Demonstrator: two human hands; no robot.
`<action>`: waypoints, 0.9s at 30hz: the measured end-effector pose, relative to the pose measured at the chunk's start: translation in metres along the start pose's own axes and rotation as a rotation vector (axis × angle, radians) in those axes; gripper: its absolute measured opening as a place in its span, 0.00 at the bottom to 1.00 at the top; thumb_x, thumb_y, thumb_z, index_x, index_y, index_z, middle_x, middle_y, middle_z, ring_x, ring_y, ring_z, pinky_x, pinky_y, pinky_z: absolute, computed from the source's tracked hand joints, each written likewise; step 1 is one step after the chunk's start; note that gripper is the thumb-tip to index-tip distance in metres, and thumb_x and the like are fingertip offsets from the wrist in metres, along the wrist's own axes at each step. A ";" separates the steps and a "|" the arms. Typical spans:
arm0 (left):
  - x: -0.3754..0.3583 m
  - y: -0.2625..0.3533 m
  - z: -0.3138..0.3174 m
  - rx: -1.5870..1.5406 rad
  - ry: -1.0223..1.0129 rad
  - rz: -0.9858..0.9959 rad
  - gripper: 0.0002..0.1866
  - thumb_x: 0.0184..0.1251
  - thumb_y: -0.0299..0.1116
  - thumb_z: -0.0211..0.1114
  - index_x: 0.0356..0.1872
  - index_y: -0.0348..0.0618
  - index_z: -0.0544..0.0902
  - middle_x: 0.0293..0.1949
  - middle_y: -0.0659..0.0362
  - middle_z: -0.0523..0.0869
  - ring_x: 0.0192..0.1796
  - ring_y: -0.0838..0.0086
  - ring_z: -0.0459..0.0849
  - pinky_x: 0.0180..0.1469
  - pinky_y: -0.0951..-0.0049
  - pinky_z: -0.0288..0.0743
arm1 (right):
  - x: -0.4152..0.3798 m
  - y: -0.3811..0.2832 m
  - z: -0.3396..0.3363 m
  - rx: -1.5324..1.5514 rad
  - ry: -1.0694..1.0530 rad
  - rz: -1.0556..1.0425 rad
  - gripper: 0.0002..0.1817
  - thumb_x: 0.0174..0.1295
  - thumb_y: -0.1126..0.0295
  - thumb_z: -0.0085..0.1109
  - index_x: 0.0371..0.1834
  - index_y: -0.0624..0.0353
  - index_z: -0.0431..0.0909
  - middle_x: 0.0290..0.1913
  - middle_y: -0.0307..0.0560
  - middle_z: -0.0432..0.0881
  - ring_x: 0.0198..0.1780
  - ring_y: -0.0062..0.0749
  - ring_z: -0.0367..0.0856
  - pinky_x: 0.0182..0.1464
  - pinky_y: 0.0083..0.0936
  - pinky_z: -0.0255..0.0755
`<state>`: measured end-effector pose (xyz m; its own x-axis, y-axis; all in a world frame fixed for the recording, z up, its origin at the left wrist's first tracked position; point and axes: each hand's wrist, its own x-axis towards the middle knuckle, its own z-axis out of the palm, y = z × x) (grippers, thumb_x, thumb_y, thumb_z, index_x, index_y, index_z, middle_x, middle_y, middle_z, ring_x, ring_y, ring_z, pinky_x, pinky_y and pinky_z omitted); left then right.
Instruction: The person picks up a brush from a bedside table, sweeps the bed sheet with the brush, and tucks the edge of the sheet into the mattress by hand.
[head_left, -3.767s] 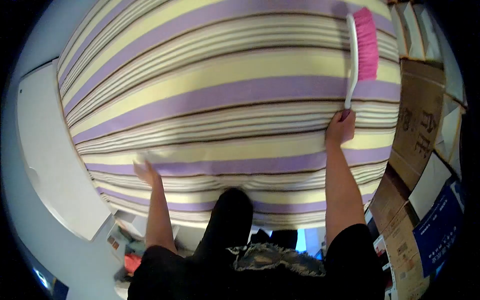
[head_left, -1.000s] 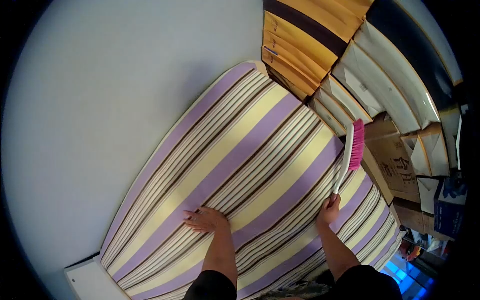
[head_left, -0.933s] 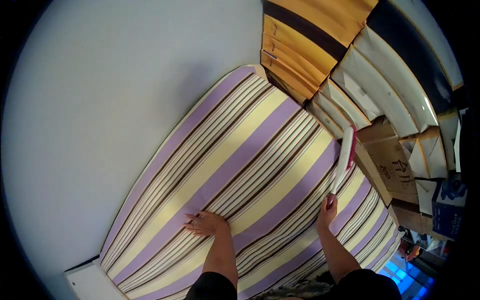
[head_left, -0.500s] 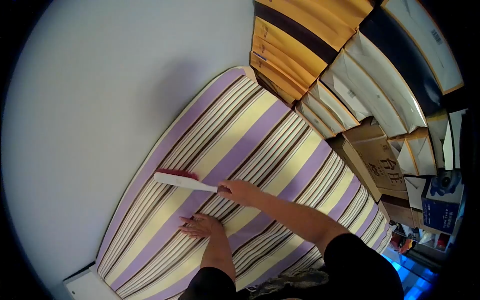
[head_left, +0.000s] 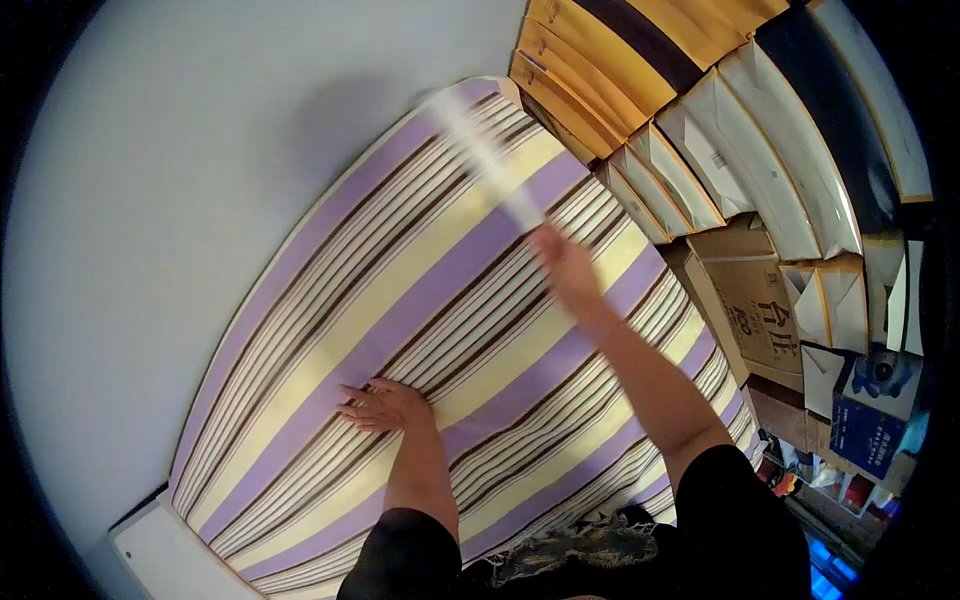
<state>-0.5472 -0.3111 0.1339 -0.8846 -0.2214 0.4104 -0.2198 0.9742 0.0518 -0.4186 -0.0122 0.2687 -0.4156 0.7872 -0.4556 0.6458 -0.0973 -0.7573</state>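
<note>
My right hand (head_left: 568, 268) is closed round the handle of a white bed brush (head_left: 490, 165), which is smeared by motion. The brush head points away toward the far left corner of the striped mattress (head_left: 470, 250), over its purple edge; the bristles are hidden in the blur. Lower down, my left hand (head_left: 380, 405) lies on the mattress with its fingers spread and nothing in it. The mattress cover has purple, yellow, white and brown stripes.
A pale wall (head_left: 180, 230) runs along the left side. Yellow boxes (head_left: 590, 80) and white boxes (head_left: 790, 140) are stacked along the right edge, with a brown carton (head_left: 745, 300) and a blue box (head_left: 865, 430) nearer. A white board (head_left: 170, 550) stands at the lower left.
My right hand has swept the brush forward and up toward the mattress's far corner, turning its head away from me. My left hand stays on the mattress, fingers spread.
</note>
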 end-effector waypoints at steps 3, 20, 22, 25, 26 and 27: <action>-0.003 -0.003 0.002 0.017 -0.013 0.024 0.29 0.73 0.51 0.45 0.71 0.55 0.62 0.70 0.44 0.60 0.71 0.50 0.58 0.68 0.43 0.54 | -0.044 -0.015 0.073 -0.531 -0.457 -0.574 0.23 0.69 0.43 0.41 0.54 0.44 0.76 0.28 0.51 0.81 0.29 0.49 0.81 0.32 0.38 0.77; -0.006 0.000 0.001 0.021 -0.092 0.020 0.29 0.74 0.51 0.43 0.72 0.56 0.59 0.71 0.43 0.57 0.72 0.51 0.56 0.70 0.43 0.51 | 0.125 0.033 -0.144 0.249 -0.028 0.042 0.13 0.68 0.57 0.52 0.43 0.51 0.82 0.18 0.37 0.68 0.13 0.18 0.59 0.13 0.20 0.51; -0.005 0.000 0.004 0.041 -0.087 0.023 0.29 0.74 0.51 0.43 0.72 0.56 0.59 0.71 0.43 0.57 0.72 0.51 0.56 0.69 0.42 0.51 | 0.134 0.072 -0.182 0.063 -0.148 0.197 0.12 0.68 0.59 0.52 0.40 0.52 0.82 0.19 0.37 0.70 0.13 0.18 0.60 0.13 0.21 0.51; -0.007 -0.003 0.007 0.050 -0.073 0.050 0.28 0.74 0.51 0.43 0.72 0.56 0.60 0.70 0.43 0.57 0.72 0.51 0.57 0.69 0.43 0.53 | 0.109 0.176 -0.235 -0.770 -0.282 -0.055 0.12 0.67 0.63 0.52 0.43 0.56 0.81 0.25 0.42 0.77 0.18 0.23 0.70 0.20 0.24 0.62; -0.008 -0.004 0.006 0.045 -0.046 0.065 0.28 0.74 0.50 0.43 0.72 0.56 0.60 0.70 0.43 0.58 0.71 0.50 0.58 0.68 0.43 0.53 | 0.090 0.194 -0.239 -0.950 -0.181 -0.179 0.13 0.66 0.64 0.52 0.46 0.58 0.81 0.27 0.45 0.79 0.21 0.25 0.74 0.24 0.25 0.67; -0.008 -0.001 0.001 0.059 -0.056 0.066 0.28 0.74 0.50 0.43 0.72 0.56 0.60 0.70 0.43 0.58 0.71 0.50 0.58 0.68 0.43 0.53 | 0.048 0.186 -0.229 -0.830 0.076 -0.149 0.15 0.66 0.65 0.53 0.51 0.59 0.80 0.30 0.48 0.81 0.26 0.27 0.78 0.30 0.26 0.72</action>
<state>-0.5400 -0.3108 0.1298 -0.9192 -0.1601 0.3597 -0.1822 0.9829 -0.0281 -0.1715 0.1473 0.2130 -0.5089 0.7979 -0.3232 0.8607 0.4663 -0.2043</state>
